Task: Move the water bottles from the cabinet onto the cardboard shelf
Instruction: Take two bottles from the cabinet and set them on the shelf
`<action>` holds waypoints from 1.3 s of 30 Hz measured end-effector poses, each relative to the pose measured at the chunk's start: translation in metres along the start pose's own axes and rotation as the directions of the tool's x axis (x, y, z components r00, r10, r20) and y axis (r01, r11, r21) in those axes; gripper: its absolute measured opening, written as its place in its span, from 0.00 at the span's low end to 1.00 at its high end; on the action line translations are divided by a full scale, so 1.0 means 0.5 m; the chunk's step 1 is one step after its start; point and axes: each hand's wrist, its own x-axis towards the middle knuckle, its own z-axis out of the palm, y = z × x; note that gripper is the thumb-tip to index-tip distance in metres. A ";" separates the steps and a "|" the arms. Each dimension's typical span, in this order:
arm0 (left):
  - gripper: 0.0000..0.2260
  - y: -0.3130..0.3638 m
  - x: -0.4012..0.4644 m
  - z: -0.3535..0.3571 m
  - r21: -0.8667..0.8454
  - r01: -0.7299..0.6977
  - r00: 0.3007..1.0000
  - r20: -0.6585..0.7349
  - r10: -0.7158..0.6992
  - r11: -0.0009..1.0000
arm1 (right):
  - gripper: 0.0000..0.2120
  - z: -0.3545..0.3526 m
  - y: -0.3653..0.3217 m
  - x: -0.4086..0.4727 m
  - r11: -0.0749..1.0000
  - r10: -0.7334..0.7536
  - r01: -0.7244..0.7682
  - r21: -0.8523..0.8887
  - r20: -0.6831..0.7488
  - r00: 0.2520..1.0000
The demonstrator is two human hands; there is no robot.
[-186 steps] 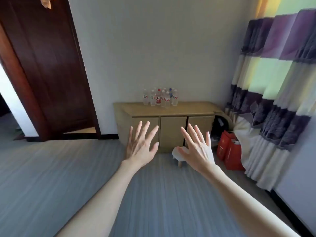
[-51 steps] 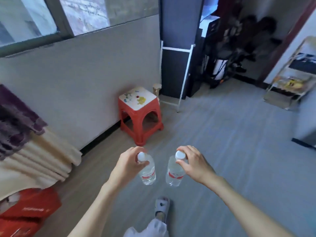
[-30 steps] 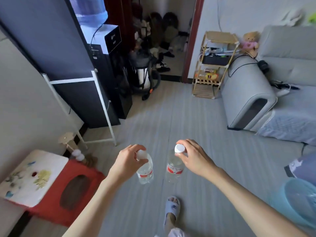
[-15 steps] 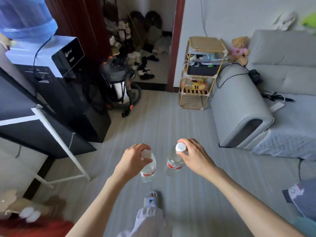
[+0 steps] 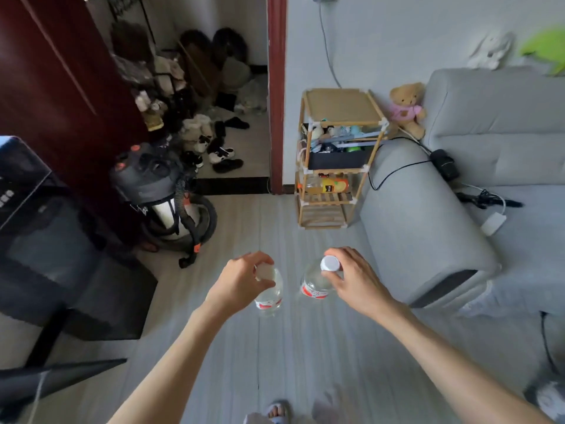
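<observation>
Left hand (image 5: pixel 241 281): fingers curled around the neck and cap of the left water bottle (image 5: pixel 269 290), which hangs upright below the hand, above the floor (image 5: pixel 290 347). The bottle is clear, with a red-and-white label band near its lower part.

Right hand (image 5: pixel 351 278): fingers pinch the neck of the right water bottle (image 5: pixel 315 283) just under its white cap (image 5: pixel 330 263). This bottle also hangs upright over the floor and carries a red-and-white label. The two bottles sit side by side, near each other but not touching.

Cardboard shelf (image 5: pixel 336 157): stands at the far side of the room, against the wall, just right of the red door frame (image 5: pixel 276 93) and touching the left end of the grey sofa (image 5: pixel 443 194). Its top panel is bare. The middle tiers hold a dark box and assorted small items; a lower tier holds an orange-labelled bottle lying on its side.

Surroundings: a teddy bear (image 5: pixel 406 108) sits between the shelf and the sofa back. A vacuum cleaner (image 5: pixel 162 191) stands on the left, near the doorway, with shoes scattered on the floor beyond it. A dark appliance (image 5: pixel 46 240) occupies the near left. Cables and a charger lie on the sofa seat. A foot in a slipper (image 5: pixel 276 411) shows at the near edge.
</observation>
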 end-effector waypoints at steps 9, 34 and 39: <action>0.16 0.062 0.414 0.019 0.019 0.024 0.999 0.027 -0.025 1.000 | 0.13 -0.081 0.159 0.393 1.000 -0.019 0.019 0.003 0.071 0.997; 0.10 0.331 1.469 -0.108 -0.102 -0.182 0.979 -0.108 0.171 0.978 | 0.13 -0.427 0.461 1.390 0.997 -0.070 0.071 0.030 -0.057 0.996; 0.11 0.383 1.631 -0.157 -0.111 -0.213 0.974 -0.098 0.202 0.971 | 0.12 -0.459 0.488 1.562 0.994 -0.110 0.107 -0.025 -0.164 0.980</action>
